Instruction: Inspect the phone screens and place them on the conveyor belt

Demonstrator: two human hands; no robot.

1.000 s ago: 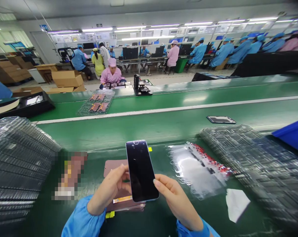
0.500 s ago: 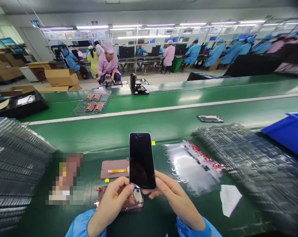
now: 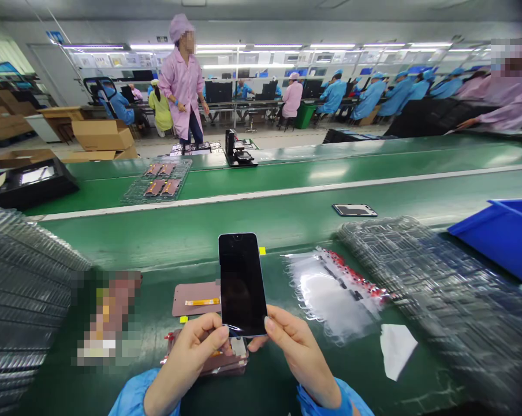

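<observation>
Between my two hands is a smartphone [image 3: 242, 283] with a dark, glossy screen facing me and its top tipped away. My left hand [image 3: 200, 341] pinches its lower left corner between thumb and fingers. At the lower right corner, my right hand [image 3: 293, 341] has its thumb on the edge and fingers behind. Partly covered by the phone lies a pinkish-brown screen panel [image 3: 181, 293] with an orange ribbon cable [image 3: 200, 302]. Beneath my hands a small pile of similar panels [image 3: 230, 365] shows in part.
Clear plastic trays are stacked at left [image 3: 22, 312] and right [image 3: 421, 277]. Protective film sheets [image 3: 317, 289] and a white paper piece [image 3: 397, 349] lie right of my hands. A phone frame [image 3: 355, 210] rests on the green belt [image 3: 295, 214], near a blue bin [image 3: 503, 237]. Co-workers are beyond.
The phone stays in both hands, with my right thumb now on its right edge. The view has shifted slightly. A crouching co-worker in pink has stood up; another appears at far right.
</observation>
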